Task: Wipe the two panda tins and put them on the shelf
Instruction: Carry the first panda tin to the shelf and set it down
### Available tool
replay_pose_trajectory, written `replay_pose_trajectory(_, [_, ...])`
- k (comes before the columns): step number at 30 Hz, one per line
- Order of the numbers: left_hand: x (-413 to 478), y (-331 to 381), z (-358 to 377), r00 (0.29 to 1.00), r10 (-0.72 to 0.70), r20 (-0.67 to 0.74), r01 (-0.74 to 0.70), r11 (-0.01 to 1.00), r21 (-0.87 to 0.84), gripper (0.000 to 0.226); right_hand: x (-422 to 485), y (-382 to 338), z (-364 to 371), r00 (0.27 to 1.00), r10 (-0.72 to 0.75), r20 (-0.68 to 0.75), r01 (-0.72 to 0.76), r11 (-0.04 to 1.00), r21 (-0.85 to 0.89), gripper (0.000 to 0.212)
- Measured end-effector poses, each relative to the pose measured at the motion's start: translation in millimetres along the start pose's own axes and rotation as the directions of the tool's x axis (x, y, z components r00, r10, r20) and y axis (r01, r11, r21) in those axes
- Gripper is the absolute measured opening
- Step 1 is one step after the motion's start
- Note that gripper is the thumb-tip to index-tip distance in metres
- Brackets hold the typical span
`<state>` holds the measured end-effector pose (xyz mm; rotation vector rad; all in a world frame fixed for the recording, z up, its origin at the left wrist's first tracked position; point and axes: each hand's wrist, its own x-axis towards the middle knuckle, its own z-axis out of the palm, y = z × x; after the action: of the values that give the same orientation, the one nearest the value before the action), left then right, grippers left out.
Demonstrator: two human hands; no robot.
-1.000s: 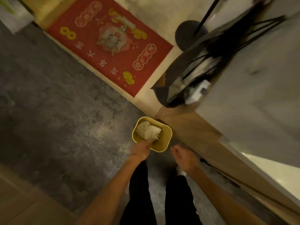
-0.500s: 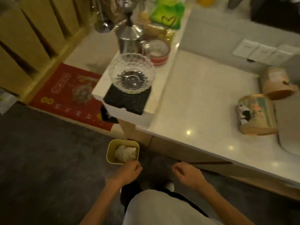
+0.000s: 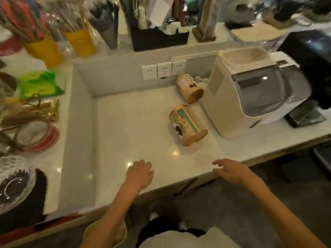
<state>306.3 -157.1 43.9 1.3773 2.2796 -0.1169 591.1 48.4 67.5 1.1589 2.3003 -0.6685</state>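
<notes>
Two panda tins lie on their sides on the white counter (image 3: 136,129). The nearer tin (image 3: 187,124) shows a panda and a green band, its base turned toward me. The farther tin (image 3: 189,88) rests by the wall sockets, beside a white appliance. My left hand (image 3: 139,174) hovers over the counter's front part, fingers loosely curled, holding nothing. My right hand (image 3: 232,170) is above the counter's front edge with fingers spread, also empty. Both hands are well short of the tins.
A white appliance (image 3: 250,90) with a tinted lid stands right of the tins. A raised ledge on the left carries a glass bowl (image 3: 12,185), a red-rimmed dish (image 3: 37,136) and snack packets. Yellow cups (image 3: 78,38) and a black organiser (image 3: 159,38) line the back shelf. A yellow bin (image 3: 89,231) sits on the floor.
My view has risen from the floor bin to the counter. My left hand left the tissue in the yellow bin, and both hands came up over the counter's front edge.
</notes>
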Motion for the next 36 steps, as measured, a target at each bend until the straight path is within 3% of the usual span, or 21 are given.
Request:
replay_pose_trajectory(3, [39.3, 11.9, -28.2, 0.995, 0.054, -0.089, -0.035, 0.979, 0.199, 0.042, 10.4, 3.0, -30.3, 0.995, 0.050, -0.089, -0.048, 0.998, 0.030, 0.048])
replay_pose_trajectory(6, [63.1, 31.6, -44.2, 0.980, 0.108, -0.167, -0.075, 0.978, 0.193, 0.038, 26.3, 0.9, -61.5, 0.995, 0.061, -0.073, -0.052, 0.992, 0.112, 0.049])
replay_pose_trajectory(10, [81.6, 63.4, -50.0, 0.971, 0.075, -0.226, -0.081, 0.997, -0.019, 0.038, 63.3, -4.9, -89.5, 0.997, 0.053, -0.051, -0.040, 0.972, 0.233, 0.053])
replay_pose_trajectory(13, [101.0, 85.6, -45.7, 0.990, -0.080, -0.119, 0.034, 0.936, -0.349, 0.046, 108.4, -13.2, -107.0, 0.996, 0.020, -0.087, 0.006, 0.960, 0.280, 0.061])
replay_pose_trajectory(16, [122.5, 107.3, -42.4, 0.965, -0.238, 0.105, 0.239, 0.649, -0.722, 0.059, 157.3, -22.8, -119.2, 0.999, -0.018, -0.028, 0.027, 0.931, 0.364, 0.079])
replay_pose_trajectory(18, [134.0, 122.2, -39.3, 0.934, -0.263, 0.242, 0.324, 0.335, -0.885, 0.072, 181.1, -30.7, -127.1, 0.998, -0.058, -0.004, 0.053, 0.891, 0.450, 0.097])
replay_pose_trajectory(20, [139.7, 139.0, -38.6, 0.919, -0.208, 0.335, 0.353, 0.057, -0.934, 0.079, 194.4, -38.5, -129.5, 0.994, -0.082, 0.076, 0.020, 0.796, 0.604, 0.108])
replay_pose_trajectory(22, [135.5, 157.5, -37.9, 0.929, -0.153, 0.336, 0.329, -0.069, -0.942, 0.076, 206.5, -40.7, -117.7, 0.981, -0.109, 0.162, -0.046, 0.679, 0.733, 0.112])
replay_pose_trajectory(25, [115.8, 167.2, -25.8, 0.913, -0.278, 0.300, 0.276, -0.123, -0.953, 0.081, 227.5, -37.0, -79.9, 0.960, -0.173, 0.218, -0.069, 0.610, 0.789, 0.112])
replay_pose_trajectory(29, [30.0, 147.8, 5.2, 0.830, -0.465, 0.309, 0.190, -0.284, -0.940, 0.069, 162.9, -71.6, -57.7, 0.825, -0.367, 0.430, -0.158, 0.580, 0.799, 0.064])
replay_pose_trajectory(33, [-83.3, 145.8, 57.5, 0.751, -0.558, 0.353, 0.030, -0.504, -0.863, 0.072, 99.2, -114.5, 9.8, 0.585, -0.538, 0.606, -0.338, 0.518, 0.786, 0.065])
replay_pose_trajectory(36, [-156.1, 164.6, 107.6, 0.728, -0.597, 0.336, -0.238, -0.681, -0.693, 0.069, 37.3, -150.0, 71.6, 0.381, -0.575, 0.724, -0.356, 0.632, 0.689, 0.070])
